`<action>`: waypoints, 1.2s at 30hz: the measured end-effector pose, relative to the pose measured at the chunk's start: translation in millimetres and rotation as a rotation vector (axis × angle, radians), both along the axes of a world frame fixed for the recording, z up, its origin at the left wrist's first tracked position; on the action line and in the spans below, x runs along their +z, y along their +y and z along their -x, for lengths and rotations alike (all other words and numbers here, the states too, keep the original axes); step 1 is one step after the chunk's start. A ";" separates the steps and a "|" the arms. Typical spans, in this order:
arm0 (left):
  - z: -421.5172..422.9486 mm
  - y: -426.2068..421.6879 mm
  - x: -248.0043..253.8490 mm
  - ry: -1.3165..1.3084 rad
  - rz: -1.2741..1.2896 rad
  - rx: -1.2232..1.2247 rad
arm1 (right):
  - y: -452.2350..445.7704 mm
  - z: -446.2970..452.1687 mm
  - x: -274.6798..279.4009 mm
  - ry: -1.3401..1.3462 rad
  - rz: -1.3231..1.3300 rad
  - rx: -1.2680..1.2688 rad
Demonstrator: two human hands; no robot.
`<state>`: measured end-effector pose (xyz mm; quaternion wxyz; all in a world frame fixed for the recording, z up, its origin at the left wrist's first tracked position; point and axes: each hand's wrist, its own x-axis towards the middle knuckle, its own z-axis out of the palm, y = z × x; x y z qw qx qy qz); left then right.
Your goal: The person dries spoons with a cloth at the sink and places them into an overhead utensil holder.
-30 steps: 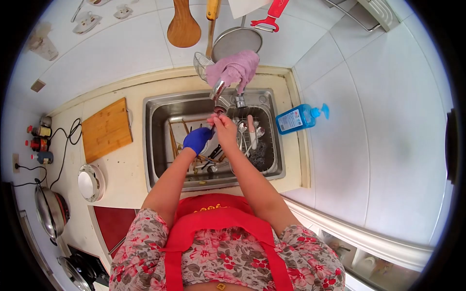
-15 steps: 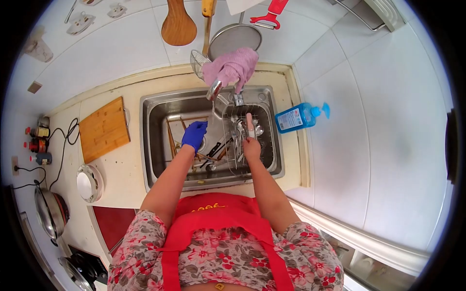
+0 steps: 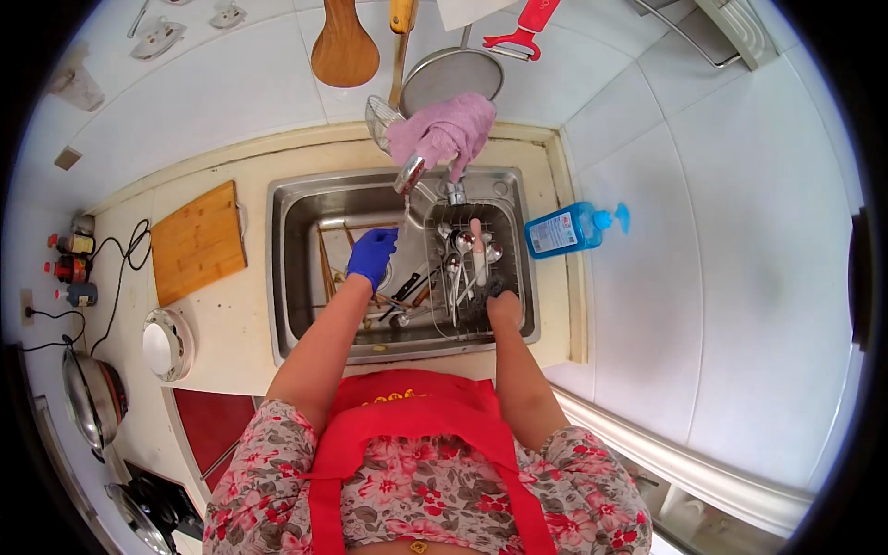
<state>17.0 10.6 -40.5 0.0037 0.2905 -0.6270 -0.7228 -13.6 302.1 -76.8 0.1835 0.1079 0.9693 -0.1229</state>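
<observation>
My left hand (image 3: 373, 256), in a blue glove, hangs over the left part of the steel sink (image 3: 305, 338), just below the faucet (image 3: 408, 173). Its fingers are bent together, and whatever they may hold is too small to name. Chopsticks (image 3: 326, 264) and a black-handled knife (image 3: 405, 286) lie in the sink beneath and beside it. Over at the right, my bare right hand (image 3: 504, 305) reaches into the wire basket (image 3: 445, 326) at the dark scrubber (image 3: 498, 283); its fingers are mostly hidden. Spoons (image 3: 463, 242) and a pink-handled utensil (image 3: 478, 248) lie in the basket.
A pink cloth (image 3: 444, 129) drapes over the faucet. Right of the sink is a blue soap bottle (image 3: 564, 230). To the left are a cutting board (image 3: 199, 242), stacked bowls (image 3: 168, 344) and small bottles (image 3: 71, 269). A wooden spatula (image 3: 344, 51) and strainer (image 3: 450, 81) hang behind.
My right hand has moved from beside my left hand under the faucet, over the spoons, to the scrubber at the basket's right. My gloved left hand has shifted slightly left.
</observation>
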 end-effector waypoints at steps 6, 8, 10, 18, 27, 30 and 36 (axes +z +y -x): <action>-1.9 -1.5 1.4 -0.025 0.006 -0.012 | 4.5 6.2 10.1 -0.005 0.021 -0.053; -0.9 -3.0 -1.8 -0.011 -0.012 -0.006 | 4.1 11.1 31.6 0.046 -0.015 0.068; -1.3 -1.9 -7.2 -0.002 -0.037 -0.001 | 8.1 20.5 39.3 0.059 0.034 0.081; -5.3 -6.9 -17.5 0.022 -0.089 0.067 | -23.5 85.8 75.3 0.206 0.342 0.123; -36.5 -33.8 -51.8 -0.284 0.220 0.156 | -79.0 35.6 87.5 -0.283 0.572 0.223; -45.6 -39.2 -62.0 -0.339 0.228 0.175 | -108.3 13.3 63.2 -0.407 0.654 0.326; -65.2 -63.4 -75.1 -0.323 0.303 0.233 | -170.5 -15.6 37.3 -0.598 0.755 0.262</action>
